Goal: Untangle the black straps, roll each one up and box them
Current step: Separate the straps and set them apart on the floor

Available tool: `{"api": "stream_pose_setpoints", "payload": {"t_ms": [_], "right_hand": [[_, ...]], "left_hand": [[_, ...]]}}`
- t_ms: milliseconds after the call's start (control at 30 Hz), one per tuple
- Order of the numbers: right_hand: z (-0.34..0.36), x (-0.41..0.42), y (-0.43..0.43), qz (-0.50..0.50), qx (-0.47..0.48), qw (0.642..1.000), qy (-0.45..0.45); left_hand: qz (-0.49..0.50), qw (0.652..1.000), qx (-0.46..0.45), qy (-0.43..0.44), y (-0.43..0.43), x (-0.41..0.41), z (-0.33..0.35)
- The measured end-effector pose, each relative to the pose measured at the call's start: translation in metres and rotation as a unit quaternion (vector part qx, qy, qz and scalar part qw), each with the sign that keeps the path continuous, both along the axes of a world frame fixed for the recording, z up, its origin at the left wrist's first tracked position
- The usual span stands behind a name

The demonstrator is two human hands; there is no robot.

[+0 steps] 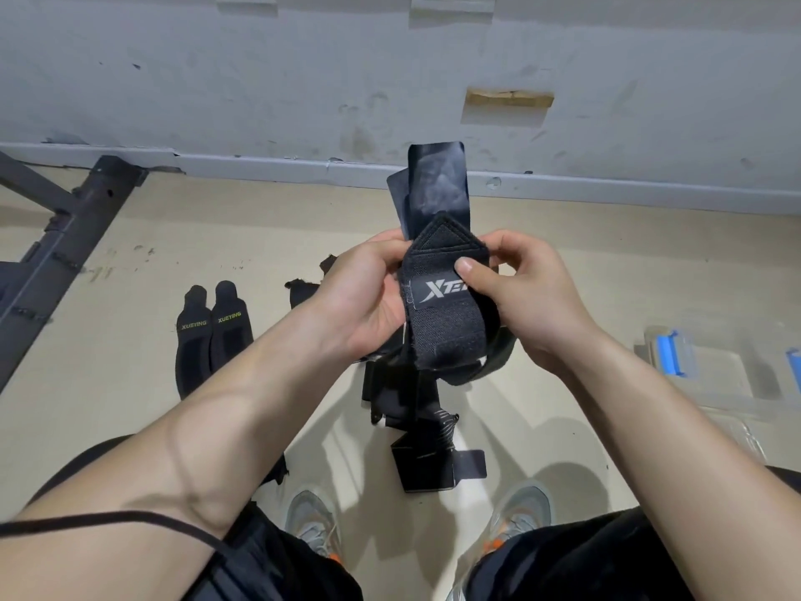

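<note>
The floor carries a clear box at the right, a tangle of black straps near the feet, and two flat straps side by side at the left. Above the tangle, both grips grasp the held strap — left grip at its left edge, right grip with its thumb on the label.

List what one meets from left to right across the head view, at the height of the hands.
In order: dark metal frame → two XUEYING wraps → left hand → black strap with the X logo → right hand → clear box with blue latches.
</note>
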State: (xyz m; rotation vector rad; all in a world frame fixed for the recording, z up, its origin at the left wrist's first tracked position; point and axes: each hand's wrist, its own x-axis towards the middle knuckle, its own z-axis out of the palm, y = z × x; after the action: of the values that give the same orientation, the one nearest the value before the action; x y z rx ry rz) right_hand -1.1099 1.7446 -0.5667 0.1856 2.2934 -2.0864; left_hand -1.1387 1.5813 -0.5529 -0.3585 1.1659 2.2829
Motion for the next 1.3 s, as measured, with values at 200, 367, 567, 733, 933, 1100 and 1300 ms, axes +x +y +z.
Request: {"api": "stream_pose_setpoints", "payload": {"t_ms": [200,367,567,733,933,1100,1300], "right_hand": [[-0.003,-0.003,0.004,-0.019,0.02,0.999,-0.035],[-0.014,-0.003,0.0,-0.048,0.028,0.997,-0.05],[-0.016,-0.001,-0.002,-0.053,0.051,0.995,-0.069],[-0.011,-0.003,0.004,0.048,0.06,0.995,-0.068],[-0.015,-0.001,0.0,0.129,0.035,0.99,-0.055],[-0.02,0.0,-0.001,0.195,-0.039,0.973,-0.119],[-0.019,-0.005,-0.003,0.142,-0.074,0.984,-0.079]], "left_hand": [[-0.004,1.0,-0.014,0.001,0.002,-0.001,-0.005],[0.01,0.999,-0.039,-0.006,0.007,0.001,-0.005],[0.006,0.969,-0.209,0.128,0.014,0.007,-0.021],[0.009,0.968,-0.219,0.121,0.012,0.003,-0.018],[0.079,0.977,-0.175,0.09,0.001,-0.015,-0.003],[0.116,0.977,-0.156,0.082,-0.007,-0.025,0.0],[0.064,0.98,-0.143,0.123,-0.003,-0.018,0.001]]}}
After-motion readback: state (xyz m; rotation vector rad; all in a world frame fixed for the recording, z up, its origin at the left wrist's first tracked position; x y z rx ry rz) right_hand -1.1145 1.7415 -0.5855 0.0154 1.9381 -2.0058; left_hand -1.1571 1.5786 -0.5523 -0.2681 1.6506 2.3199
